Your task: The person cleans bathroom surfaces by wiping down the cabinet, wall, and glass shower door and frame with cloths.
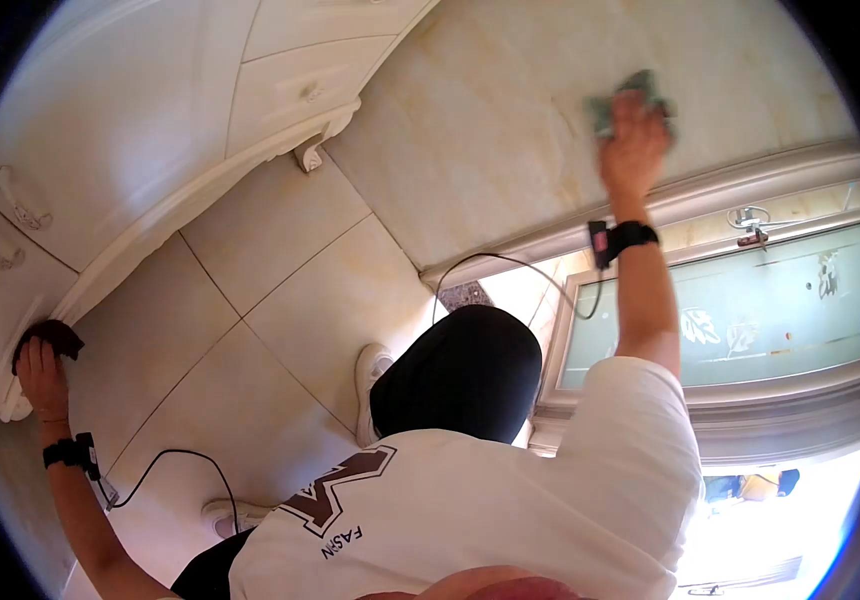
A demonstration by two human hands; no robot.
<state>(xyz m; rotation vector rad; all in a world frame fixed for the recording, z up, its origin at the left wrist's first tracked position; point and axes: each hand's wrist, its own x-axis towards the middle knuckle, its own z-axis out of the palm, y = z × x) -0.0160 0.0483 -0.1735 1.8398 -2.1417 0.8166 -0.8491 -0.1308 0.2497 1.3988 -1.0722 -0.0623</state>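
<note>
On marbled wall (480, 120), right fingers (632, 108) clasping crumpled green cloth (603, 116), against cabinet (130, 90), left fingers (36, 353) clasping dark cloth (58, 338)

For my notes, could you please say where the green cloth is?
In the head view, the green cloth is at upper right, under the right hand, against the wall near the door frame.
</note>
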